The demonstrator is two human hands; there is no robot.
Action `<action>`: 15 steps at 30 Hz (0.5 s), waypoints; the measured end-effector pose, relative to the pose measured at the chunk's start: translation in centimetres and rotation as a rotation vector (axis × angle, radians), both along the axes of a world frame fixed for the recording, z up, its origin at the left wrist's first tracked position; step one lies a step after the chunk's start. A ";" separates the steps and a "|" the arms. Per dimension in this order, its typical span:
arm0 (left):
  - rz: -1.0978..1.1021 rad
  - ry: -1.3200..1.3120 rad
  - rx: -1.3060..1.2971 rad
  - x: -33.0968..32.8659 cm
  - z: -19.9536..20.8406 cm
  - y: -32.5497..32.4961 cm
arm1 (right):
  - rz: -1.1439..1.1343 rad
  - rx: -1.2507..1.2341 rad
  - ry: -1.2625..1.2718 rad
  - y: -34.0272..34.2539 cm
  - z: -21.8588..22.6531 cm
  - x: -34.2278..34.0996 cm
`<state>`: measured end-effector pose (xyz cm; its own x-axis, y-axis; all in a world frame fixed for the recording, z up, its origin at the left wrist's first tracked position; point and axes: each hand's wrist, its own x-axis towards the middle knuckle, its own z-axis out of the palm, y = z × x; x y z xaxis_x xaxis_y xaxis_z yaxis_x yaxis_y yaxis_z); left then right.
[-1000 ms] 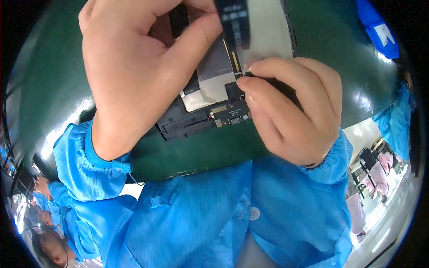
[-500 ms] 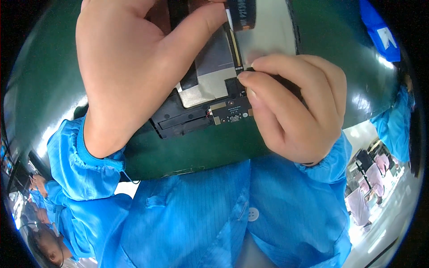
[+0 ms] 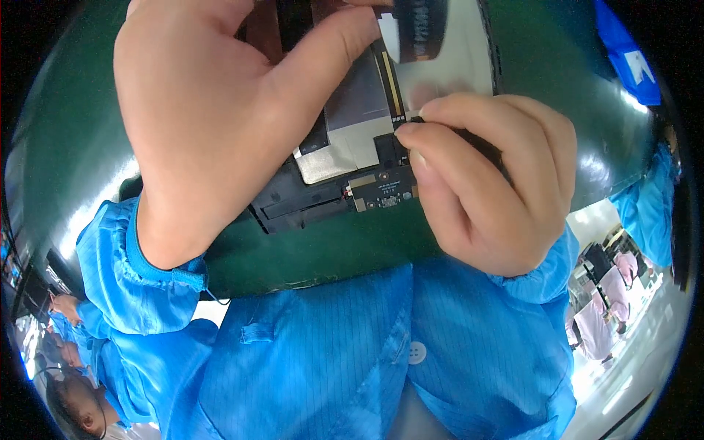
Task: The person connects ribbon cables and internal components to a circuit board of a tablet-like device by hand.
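1. Opened tablet [image 3: 345, 176] sits on the green bench mat [image 3: 88, 125], straight ahead of us between both hands, its black frame and small circuit board [image 3: 385, 192] facing up.
2. On the left, our left hand [image 3: 213, 125] curls over the tablet's left part, thumb stretched across toward the top, pressing on a dark flat part there; what it grips underneath we cannot tell.
3. In the middle, silver foil shielding [image 3: 352, 117] shows beside a thin gold-edged ribbon strip [image 3: 387, 81].
4. On the right, our right hand [image 3: 484, 183] is closed in a pinch, thumb and forefinger tips meeting at the ribbon's lower end, just above the board.
5. Blue sleeves [image 3: 139, 279] frame the lower edge.
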<state>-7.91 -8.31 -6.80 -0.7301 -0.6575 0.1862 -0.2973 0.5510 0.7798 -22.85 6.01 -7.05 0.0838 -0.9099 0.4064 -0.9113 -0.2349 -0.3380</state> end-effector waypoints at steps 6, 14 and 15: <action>-0.010 -0.072 -0.036 0.2 0.4 0.2 | 0.019 -0.016 -0.004 0.0 -0.1 -0.1; -0.030 -0.165 -0.097 0.2 1.3 0.6 | 0.022 -0.015 -0.022 0.0 -0.2 0.5; -0.032 -0.177 -0.104 0.3 1.4 0.7 | 0.024 -0.025 -0.021 0.0 -0.2 0.4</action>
